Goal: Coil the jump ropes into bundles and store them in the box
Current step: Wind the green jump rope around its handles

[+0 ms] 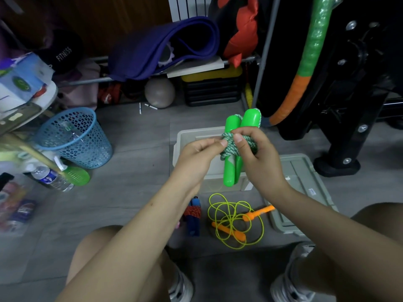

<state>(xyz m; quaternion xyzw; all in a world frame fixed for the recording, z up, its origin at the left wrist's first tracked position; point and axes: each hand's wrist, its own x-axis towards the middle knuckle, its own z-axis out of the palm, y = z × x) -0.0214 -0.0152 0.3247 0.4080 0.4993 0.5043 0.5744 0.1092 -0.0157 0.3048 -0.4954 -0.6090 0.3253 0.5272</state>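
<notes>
Three ropes counted. Left hand (197,154) pinched the cord; right hand (257,153) closed around the green rope (233,147), over the box (187,138). Blue-handled bundle (193,215) and loose yellow rope (234,221) lay on floor.

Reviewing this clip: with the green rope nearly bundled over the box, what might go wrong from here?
1. The green-handled rope is wrapped around its two handles, with the left hand pinching the loose end; if that slips before it is tucked, the wraps may unwind.
2. The yellow rope with orange handles lies in loose overlapping loops on the floor and may knot when lifted.
</notes>
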